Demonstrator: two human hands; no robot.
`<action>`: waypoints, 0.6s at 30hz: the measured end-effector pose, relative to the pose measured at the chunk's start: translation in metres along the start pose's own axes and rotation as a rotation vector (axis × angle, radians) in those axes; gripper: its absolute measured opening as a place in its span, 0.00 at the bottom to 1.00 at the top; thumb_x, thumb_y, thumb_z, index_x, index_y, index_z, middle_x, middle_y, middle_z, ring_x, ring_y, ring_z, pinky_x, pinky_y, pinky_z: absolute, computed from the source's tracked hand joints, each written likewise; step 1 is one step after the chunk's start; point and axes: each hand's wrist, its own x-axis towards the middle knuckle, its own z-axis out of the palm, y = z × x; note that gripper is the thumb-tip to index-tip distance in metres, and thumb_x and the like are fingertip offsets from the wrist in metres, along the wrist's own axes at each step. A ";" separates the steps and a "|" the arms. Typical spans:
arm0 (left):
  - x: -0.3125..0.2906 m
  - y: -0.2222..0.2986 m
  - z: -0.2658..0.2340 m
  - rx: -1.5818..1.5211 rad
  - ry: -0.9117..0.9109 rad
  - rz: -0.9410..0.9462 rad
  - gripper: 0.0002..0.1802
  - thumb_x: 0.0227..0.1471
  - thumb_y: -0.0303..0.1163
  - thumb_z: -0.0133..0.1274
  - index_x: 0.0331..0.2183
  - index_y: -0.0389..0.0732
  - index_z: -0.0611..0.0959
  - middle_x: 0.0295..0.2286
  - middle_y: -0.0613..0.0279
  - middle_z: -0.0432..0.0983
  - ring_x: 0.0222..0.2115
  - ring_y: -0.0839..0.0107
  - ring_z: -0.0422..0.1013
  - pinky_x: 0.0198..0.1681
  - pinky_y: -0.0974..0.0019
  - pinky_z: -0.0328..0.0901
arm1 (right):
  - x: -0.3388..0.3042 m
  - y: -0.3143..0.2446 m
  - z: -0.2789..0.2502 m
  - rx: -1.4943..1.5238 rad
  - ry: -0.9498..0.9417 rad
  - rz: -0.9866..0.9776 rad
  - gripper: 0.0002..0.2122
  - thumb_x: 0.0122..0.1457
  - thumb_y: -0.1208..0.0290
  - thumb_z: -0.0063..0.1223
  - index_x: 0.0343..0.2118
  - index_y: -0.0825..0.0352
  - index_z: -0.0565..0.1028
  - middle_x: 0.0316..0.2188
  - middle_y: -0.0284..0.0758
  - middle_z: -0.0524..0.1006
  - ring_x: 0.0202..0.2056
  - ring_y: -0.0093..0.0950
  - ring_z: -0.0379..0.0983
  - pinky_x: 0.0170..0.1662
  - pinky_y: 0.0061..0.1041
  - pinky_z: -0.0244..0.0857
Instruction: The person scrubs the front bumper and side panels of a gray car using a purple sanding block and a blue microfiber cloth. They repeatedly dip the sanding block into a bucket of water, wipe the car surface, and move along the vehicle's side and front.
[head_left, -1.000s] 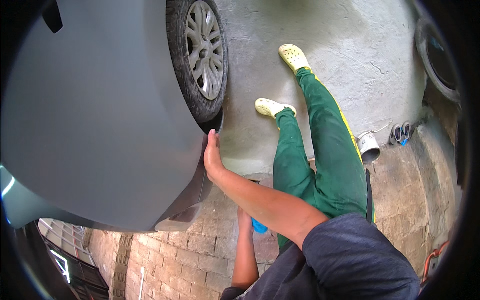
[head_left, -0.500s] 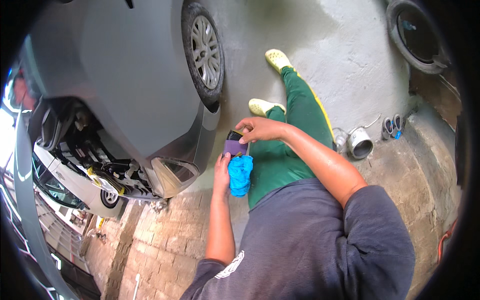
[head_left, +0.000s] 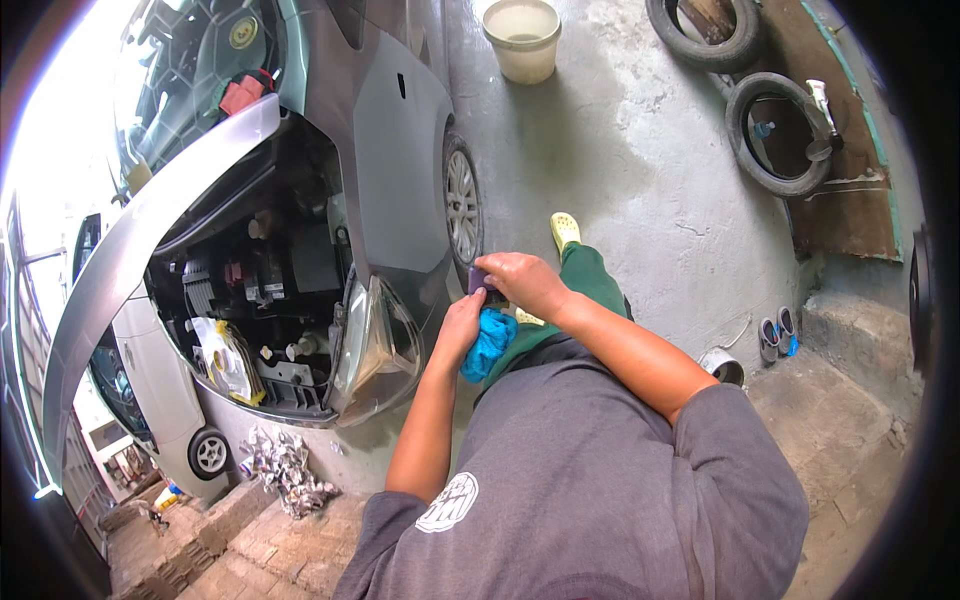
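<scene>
Left hand (head_left: 462,322) and right hand (head_left: 527,284), fingers both pinching a purple pad (head_left: 476,279).
Blue rag (head_left: 489,344) bunched at the left one, white round print (head_left: 447,502) on the shirt (head_left: 600,470).

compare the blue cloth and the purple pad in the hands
The blue cloth is crumpled, while the purple pad looks smoother. The cloth shows a larger area than the pad, which is partly covered. The cloth bunches at the left hand; the pad sits between it and the right hand. Both are held.
</scene>
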 end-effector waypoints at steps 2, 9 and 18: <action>-0.001 0.005 -0.002 0.115 -0.006 0.002 0.29 0.71 0.45 0.41 0.52 0.29 0.82 0.41 0.55 0.83 0.39 0.71 0.77 0.46 0.65 0.70 | 0.002 0.000 0.005 -0.173 -0.046 -0.177 0.20 0.55 0.72 0.58 0.52 0.73 0.78 0.52 0.46 0.80 0.55 0.43 0.77 0.59 0.42 0.70; -0.002 0.040 -0.021 0.314 -0.053 0.099 0.28 0.71 0.44 0.36 0.55 0.35 0.81 0.50 0.45 0.81 0.51 0.60 0.76 0.56 0.59 0.66 | 0.020 -0.015 -0.019 -0.373 -0.170 -0.300 0.28 0.56 0.72 0.56 0.62 0.72 0.69 0.60 0.46 0.73 0.63 0.43 0.68 0.65 0.47 0.62; 0.090 0.137 -0.039 0.549 -0.016 -0.117 0.42 0.68 0.62 0.41 0.46 0.27 0.85 0.35 0.51 0.84 0.38 0.63 0.77 0.47 0.59 0.69 | 0.095 0.058 -0.021 -0.126 0.075 -0.067 0.25 0.56 0.70 0.61 0.57 0.72 0.72 0.54 0.45 0.75 0.55 0.45 0.74 0.58 0.43 0.68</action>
